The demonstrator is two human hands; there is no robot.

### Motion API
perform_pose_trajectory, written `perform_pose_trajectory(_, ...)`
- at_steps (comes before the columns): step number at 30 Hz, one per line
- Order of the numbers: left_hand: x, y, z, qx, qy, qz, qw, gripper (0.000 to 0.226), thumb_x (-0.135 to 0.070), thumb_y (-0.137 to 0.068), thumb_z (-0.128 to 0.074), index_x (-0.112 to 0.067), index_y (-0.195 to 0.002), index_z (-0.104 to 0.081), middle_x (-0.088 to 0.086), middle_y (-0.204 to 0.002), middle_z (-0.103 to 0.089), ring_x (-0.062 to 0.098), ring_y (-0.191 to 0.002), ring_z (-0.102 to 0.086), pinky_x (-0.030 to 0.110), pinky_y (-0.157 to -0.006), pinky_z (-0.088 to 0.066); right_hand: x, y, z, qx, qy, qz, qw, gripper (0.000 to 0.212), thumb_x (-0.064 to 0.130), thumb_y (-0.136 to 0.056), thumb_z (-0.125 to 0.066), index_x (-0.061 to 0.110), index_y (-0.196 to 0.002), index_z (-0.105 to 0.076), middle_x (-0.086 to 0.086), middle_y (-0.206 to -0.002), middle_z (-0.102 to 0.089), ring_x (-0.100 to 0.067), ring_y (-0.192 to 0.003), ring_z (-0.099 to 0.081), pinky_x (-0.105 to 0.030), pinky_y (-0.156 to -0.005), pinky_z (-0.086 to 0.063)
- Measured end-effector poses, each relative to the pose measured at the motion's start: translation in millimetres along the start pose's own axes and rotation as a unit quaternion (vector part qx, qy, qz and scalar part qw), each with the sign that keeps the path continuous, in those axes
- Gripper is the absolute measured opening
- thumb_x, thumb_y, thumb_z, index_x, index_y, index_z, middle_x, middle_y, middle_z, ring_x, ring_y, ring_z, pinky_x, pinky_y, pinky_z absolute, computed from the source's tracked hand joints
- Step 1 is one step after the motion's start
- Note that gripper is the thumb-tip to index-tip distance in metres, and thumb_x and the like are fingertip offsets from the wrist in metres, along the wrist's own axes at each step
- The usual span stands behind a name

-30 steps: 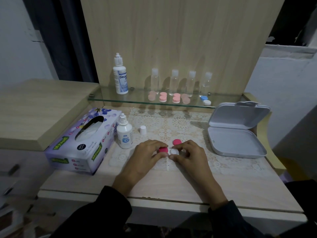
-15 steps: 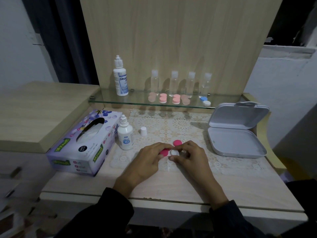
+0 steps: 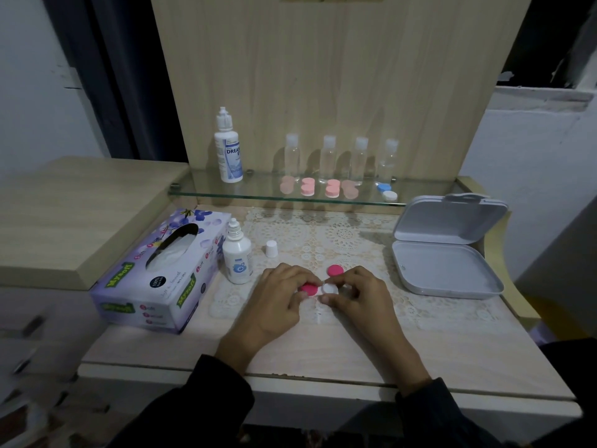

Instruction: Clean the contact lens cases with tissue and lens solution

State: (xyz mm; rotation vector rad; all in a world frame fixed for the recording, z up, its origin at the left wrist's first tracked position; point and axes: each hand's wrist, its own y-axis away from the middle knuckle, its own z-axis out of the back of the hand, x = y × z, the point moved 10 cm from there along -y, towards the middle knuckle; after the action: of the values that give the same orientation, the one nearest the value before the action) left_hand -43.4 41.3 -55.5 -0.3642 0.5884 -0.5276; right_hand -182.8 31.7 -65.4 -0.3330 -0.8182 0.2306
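Little has moved since a second ago: both hands stay together over the lace mat [image 3: 339,236] at the middle of the desk [image 3: 323,354], working the same contact lens case [image 3: 319,289]. Fingers of the left hand [image 3: 274,305] pinch the magenta cap [image 3: 309,289] that sits on the case's left well, and the right hand [image 3: 358,297] grips the white right well [image 3: 329,289] between thumb and fingertips. That well is uncapped; its loose magenta cap [image 3: 334,270] lies on the mat just behind the hands.

Left of the hands stands a small lens solution bottle [image 3: 237,258] with its nozzle bare, and its white cap [image 3: 271,248] stands just beside it. A purple tissue box [image 3: 161,273] lies at the desk's left edge, a tissue showing in its slot. An open grey hinged box [image 3: 447,253] rests on the right.

On the glass shelf [image 3: 206,190] behind stand a larger solution bottle [image 3: 228,147], four clear small bottles [image 3: 342,160], several pink lens cases [image 3: 319,188] and a blue-and-white lens case [image 3: 386,191].
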Motion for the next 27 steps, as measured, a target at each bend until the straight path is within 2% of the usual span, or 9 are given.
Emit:
perform_pose_trajectory(2, -4.0, 1.3, 2.4, -0.004, -0.02, -0.01, 1.0, 0.034, -0.015, -0.079, -0.054, -0.031, -0.108, -0.061, -0.019, -0.111, -0.059, 0.006, -0.108, -0.049, 0.032, -0.093, -0.038, -0.2, 0.2, 0.3, -0.001, -0.003, -0.001, 1.0, 0.025, 0.033, -0.07, -0.08, 0.028, -0.093, -0.073, 0.012, -0.085, -0.056, -0.004, -0.078, -0.05, -0.021, -0.063, -0.034)
perform_pose_trajectory(5, 1.8, 1.1, 6.3, -0.026, -0.03, 0.02, 0.999, 0.032, -0.042, -0.082, -0.056, -0.033, -0.112, -0.059, -0.019, -0.113, -0.055, 0.002, -0.11, -0.046, 0.028, -0.092, -0.036, -0.1, 0.5, -0.1, -0.001, -0.006, -0.001, 1.0, 0.026, 0.033, -0.07, -0.08, 0.028, -0.094, -0.073, 0.012, -0.086, -0.057, -0.002, -0.079, -0.051, -0.021, -0.063, -0.035)
perform_pose_trajectory(8, 11.4, 0.3, 6.1, -0.031, -0.041, 0.049, 0.997, 0.044, -0.061, -0.079, -0.049, -0.032, -0.11, -0.061, -0.018, -0.105, -0.056, 0.002, -0.102, -0.048, 0.027, -0.088, -0.035, 0.1, 0.4, 0.0, -0.002, -0.003, 0.0, 1.0, 0.026, 0.033, -0.07, -0.08, 0.028, -0.094, -0.073, 0.011, -0.087, -0.058, -0.005, -0.08, -0.052, -0.022, -0.064, -0.036)
perform_pose_trajectory(10, 11.1, -0.2, 4.3, -0.022, -0.045, 0.043, 0.998, 0.039, -0.057, -0.081, -0.05, -0.031, -0.108, -0.062, -0.018, -0.103, -0.058, 0.004, -0.101, -0.049, 0.029, -0.089, -0.035, 0.2, 0.5, 0.1, -0.001, -0.001, -0.001, 1.0, 0.027, 0.033, -0.07, -0.08, 0.027, -0.095, -0.073, 0.01, -0.087, -0.058, -0.006, -0.08, -0.052, -0.023, -0.064, -0.035)
perform_pose_trajectory(12, 7.3, -0.2, 2.4, -0.011, -0.045, 0.028, 0.999, 0.029, -0.042, -0.083, -0.054, -0.031, -0.109, -0.062, -0.017, -0.106, -0.059, 0.005, -0.105, -0.048, 0.029, -0.091, -0.034, 0.3, 0.6, 0.3, -0.001, -0.002, -0.001, 1.0, 0.027, 0.033, -0.07, -0.079, 0.026, -0.095, -0.073, 0.011, -0.085, -0.057, -0.006, -0.079, -0.051, -0.023, -0.064, -0.035)
perform_pose_trajectory(15, 1.5, 1.3, 2.1, -0.008, -0.044, 0.008, 0.999, 0.031, -0.027, -0.083, -0.055, -0.032, -0.112, -0.06, -0.018, -0.111, -0.059, 0.004, -0.11, -0.045, 0.026, -0.094, -0.03, 0.1, 0.7, -0.3, -0.001, -0.003, -0.003, 1.0, 0.026, 0.033, -0.07, -0.079, 0.027, -0.095, -0.073, 0.011, -0.085, -0.056, -0.003, -0.079, -0.05, -0.021, -0.064, -0.034)
perform_pose_trajectory(18, 3.9, 2.2, 6.3, -0.027, -0.028, 0.027, 0.999, 0.034, -0.041, -0.084, -0.052, -0.032, -0.117, -0.058, -0.016, -0.116, -0.057, 0.002, -0.114, -0.044, 0.027, -0.097, -0.032, 0.6, 0.6, 0.1, 0.0, 0.0, -0.002, 1.0, 0.026, 0.033, -0.071, -0.079, 0.027, -0.095, -0.073, 0.011, -0.087, -0.057, -0.002, -0.08, -0.051, -0.019, -0.063, -0.033)
perform_pose_trajectory(21, 10.2, 1.1, 5.7, -0.028, -0.039, 0.05, 0.998, 0.048, -0.062, -0.079, -0.046, -0.032, -0.114, -0.06, -0.017, -0.107, -0.056, 0.001, -0.105, -0.045, 0.025, -0.09, -0.033, 1.7, 0.8, 0.4, 0.001, 0.004, 0.001, 1.0, 0.027, 0.035, -0.072, -0.079, 0.028, -0.097, -0.072, 0.011, -0.089, -0.058, -0.004, -0.081, -0.052, -0.018, -0.064, -0.035)
perform_pose_trajectory(27, 11.3, -1.3, -0.2, -0.009, -0.05, 0.039, 0.998, 0.045, -0.06, -0.08, -0.044, -0.028, -0.105, -0.064, -0.015, -0.101, -0.06, 0.006, -0.099, -0.049, 0.027, -0.086, -0.034, 2.6, 1.2, -0.2, 0.001, 0.001, 0.0, 1.0, 0.027, 0.033, -0.071, -0.079, 0.027, -0.097, -0.073, 0.01, -0.09, -0.059, -0.005, -0.082, -0.053, -0.022, -0.066, -0.039)
